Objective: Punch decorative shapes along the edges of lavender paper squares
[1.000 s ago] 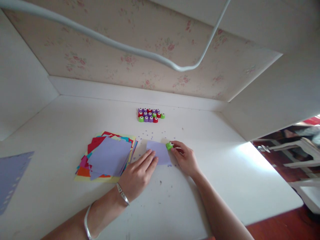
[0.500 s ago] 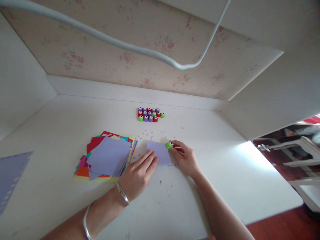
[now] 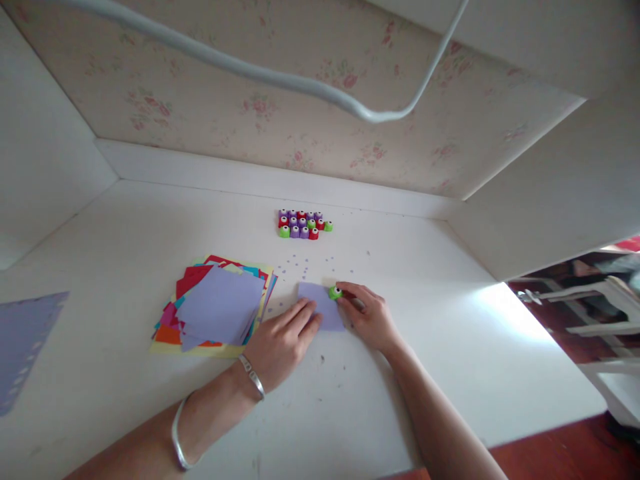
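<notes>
A small purple sheet of paper (image 3: 327,317) lies flat on the white table. My left hand (image 3: 283,337) rests over its left part, fingers stretched out and pressing on it. Between thumb and fingertips, my right hand (image 3: 364,313) holds a small green craft punch (image 3: 335,293) with a white round top, at the sheet's upper right edge. How far the paper sits inside the punch I cannot tell. Tiny purple paper cutouts (image 3: 306,269) are scattered beyond the sheet.
Left of my hands lies a stack of coloured paper (image 3: 225,303), purple on top. Several purple, red and green punches (image 3: 303,225) stand in rows at the back. A purple sheet with cut-out edges (image 3: 30,343) lies far left. A white cable (image 3: 300,83) hangs across above.
The green punch has shifted slightly left along the paper's upper edge and its top has turned more upright. My left hand stays on the sheet. The view has shifted slightly.
</notes>
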`<state>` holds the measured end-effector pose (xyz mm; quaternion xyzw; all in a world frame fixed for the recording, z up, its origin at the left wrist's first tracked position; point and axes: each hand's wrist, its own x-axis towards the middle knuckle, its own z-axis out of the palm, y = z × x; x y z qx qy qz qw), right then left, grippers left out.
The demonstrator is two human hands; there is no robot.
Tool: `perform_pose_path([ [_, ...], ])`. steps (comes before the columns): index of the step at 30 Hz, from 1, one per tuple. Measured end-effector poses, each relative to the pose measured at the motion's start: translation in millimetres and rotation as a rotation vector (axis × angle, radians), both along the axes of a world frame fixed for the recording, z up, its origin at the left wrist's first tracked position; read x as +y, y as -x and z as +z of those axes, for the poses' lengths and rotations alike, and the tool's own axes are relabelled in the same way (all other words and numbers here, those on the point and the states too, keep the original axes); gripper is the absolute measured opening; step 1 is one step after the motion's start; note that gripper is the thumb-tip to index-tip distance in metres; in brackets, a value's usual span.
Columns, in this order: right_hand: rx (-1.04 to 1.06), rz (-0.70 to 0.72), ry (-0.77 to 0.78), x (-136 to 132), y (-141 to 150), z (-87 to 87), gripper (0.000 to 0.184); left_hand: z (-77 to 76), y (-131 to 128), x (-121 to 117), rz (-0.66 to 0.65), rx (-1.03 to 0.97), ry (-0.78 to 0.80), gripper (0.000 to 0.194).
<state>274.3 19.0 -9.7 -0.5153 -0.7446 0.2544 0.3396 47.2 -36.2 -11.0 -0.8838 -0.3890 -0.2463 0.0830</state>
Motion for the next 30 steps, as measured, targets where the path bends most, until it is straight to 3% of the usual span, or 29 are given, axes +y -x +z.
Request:
perform_pose_path([
  [6,-0.052,0.023,-0.046,-0.7,-1.3,1.2,0.027,3.1,-8.3,2.1,-0.021,-0.047,0.139,0.021],
  [13,0.005,-0.038,0.011,-0.6,-3.7,-3.5,0.031,7.3,-7.6,3.7,-0.071,-0.069,0.269,0.029],
  [19,0.009,0.009,-0.009,1.2,-5.0,-0.8,0.029,3.0,-4.8,3.4,-0.026,-0.099,0.315,0.037],
  [30,-0.028,-0.047,0.009,3.4,-9.4,-2.1,0.026,5.2,-2.9,3.5,-0.052,-0.11,0.326,0.032],
])
